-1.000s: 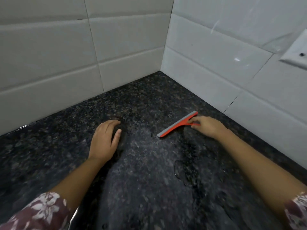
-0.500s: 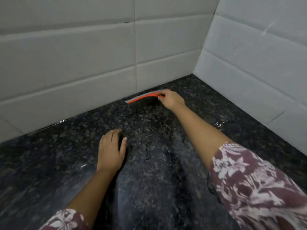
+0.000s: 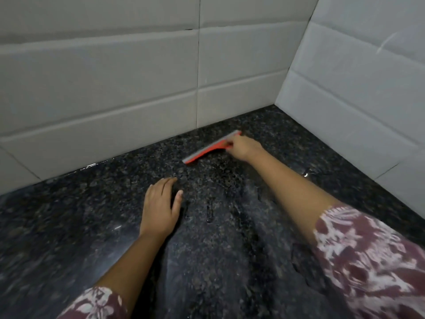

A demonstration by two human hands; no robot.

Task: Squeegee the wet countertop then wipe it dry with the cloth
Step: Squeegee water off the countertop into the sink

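From the head view, your right arm reaches forward across the countertop [image 3: 69, 215] toward the far corner, forearm nearly straight, the patterned sleeve [image 3: 372, 261] bunched above the elbow. Your right hand [image 3: 245, 148] is curled round the short handle of the red squeegee [image 3: 211, 147], knuckles up, holding it firmly. The squeegee sits low at the stone near the back wall [image 3: 115, 88] with its grey rubber edge toward the tiles; the blur keeps you from seeing whether the rubber touches the surface. Its blade runs at a slant, the right end nearer the wall than the left. Your left hand [image 3: 161, 208] lies palm down on the counter nearer to you, well apart from the squeegee, fingers stretched forward and close together with the thumb spread to the side; it grips nothing that shows, though the dark patch under the fingertips is too dim to read. For edges: a narrow strip of stone separates the blade from the back wall, and the side wall [image 3: 356, 88] closes the counter on the right — the corner stands just beyond the blade's right end. Wet streaks and a glint of water [image 3: 305, 173] lie beside your right forearm, and open stone spreads left of your left hand.
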